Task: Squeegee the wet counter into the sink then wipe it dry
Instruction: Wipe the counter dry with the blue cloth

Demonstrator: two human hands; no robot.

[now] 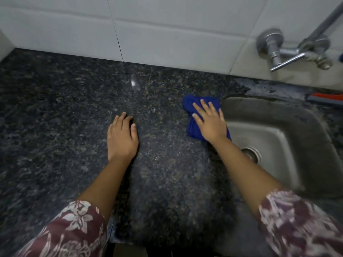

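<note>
A dark speckled granite counter (74,108) fills the left and middle of the view. My right hand (209,123) presses flat on a crumpled blue cloth (193,127) at the counter's right end, touching the left rim of the steel sink (274,130). My left hand (121,138) rests on the bare counter to the left, fingers loosely curled, holding nothing. An orange and grey squeegee (326,98) lies on the counter behind the sink at the right edge, mostly cut off.
A white tiled wall (167,34) rises behind the counter. A chrome tap (289,52) juts from the wall above the sink. The sink drain (252,154) shows beside my right forearm. The counter's front edge runs near the bottom of the view.
</note>
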